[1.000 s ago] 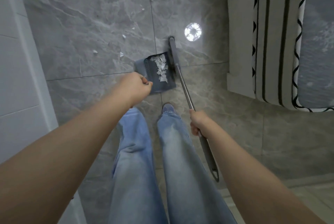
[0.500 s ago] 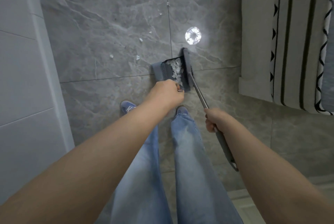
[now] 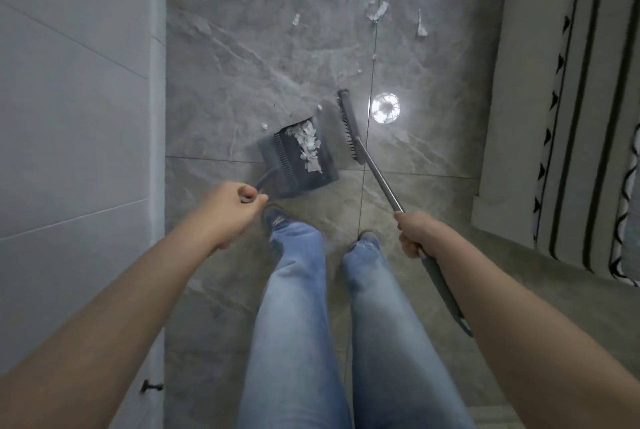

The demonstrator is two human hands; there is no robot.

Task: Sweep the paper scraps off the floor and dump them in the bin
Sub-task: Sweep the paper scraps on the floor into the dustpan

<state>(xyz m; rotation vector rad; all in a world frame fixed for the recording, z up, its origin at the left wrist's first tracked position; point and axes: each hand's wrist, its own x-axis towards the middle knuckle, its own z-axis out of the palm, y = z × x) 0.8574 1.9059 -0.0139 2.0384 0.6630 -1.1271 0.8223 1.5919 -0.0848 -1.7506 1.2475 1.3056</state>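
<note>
My left hand (image 3: 231,204) grips the handle of a dark grey dustpan (image 3: 325,168), which holds a heap of white paper scraps (image 3: 309,146). My right hand (image 3: 415,232) grips the metal shaft of a grey broom (image 3: 349,127). The broom's head hangs just right of the pan, a small gap apart from it. Loose paper scraps (image 3: 378,12) lie scattered on the grey marble floor (image 3: 242,64) farther ahead, and two tiny bits (image 3: 265,125) lie near the pan's far edge. No bin is in view.
A white cabinet or wall (image 3: 76,116) runs along the left. A beige rug with black stripes (image 3: 561,99) covers the right side. A round bright light reflection (image 3: 385,107) shines on the floor beside the broom head. My legs in blue jeans (image 3: 301,307) stand below.
The broom head has swung away from the dustpan to the right. My left hand has shifted left with the pan handle. I have stepped forward, so more scattered scraps show ahead.
</note>
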